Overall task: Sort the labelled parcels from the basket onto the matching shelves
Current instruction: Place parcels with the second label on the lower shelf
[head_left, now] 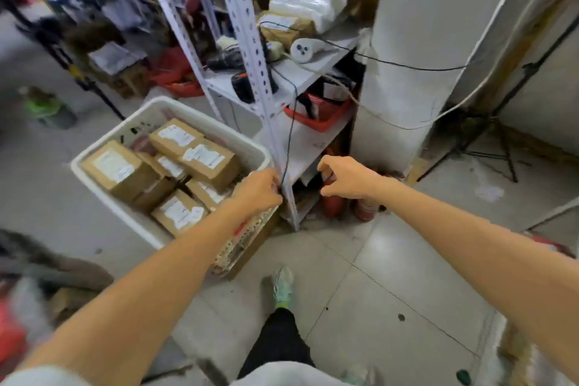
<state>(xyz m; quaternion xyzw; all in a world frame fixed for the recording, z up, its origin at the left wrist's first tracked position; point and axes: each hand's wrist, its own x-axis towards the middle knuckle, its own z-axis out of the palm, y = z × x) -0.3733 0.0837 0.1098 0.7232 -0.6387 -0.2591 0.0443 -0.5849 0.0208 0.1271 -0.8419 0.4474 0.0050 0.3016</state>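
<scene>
We judge this to be a pause between parcels. Neither hand carries a box, and both reach low toward the foot of the shelf rack (250, 50), just beside the white basket (94, 172). Our left hand (258, 191) sits at the basket's near corner against the rack's upright, where a black cable (290, 135) hangs down. Its fingers are curled under the back of the hand, and we cannot tell whether they grip the cable, the upright or nothing. Our right hand (347, 177) hovers in front of a lower shelf (308, 144), fingers (327, 166) loosely curled with nothing visible between them.

The labelled parcels (208, 158) lie in the basket: several brown cartons with white labels facing up. The next move, we think, calls for moving a hand over the basket, gripping one carton and reading its label to choose a shelf.

The label print is too blurred to read, and we see no markings on the shelves. The red cylinders (332, 202) under the shelf are partly hidden by the right hand; they may be fire extinguishers.
</scene>
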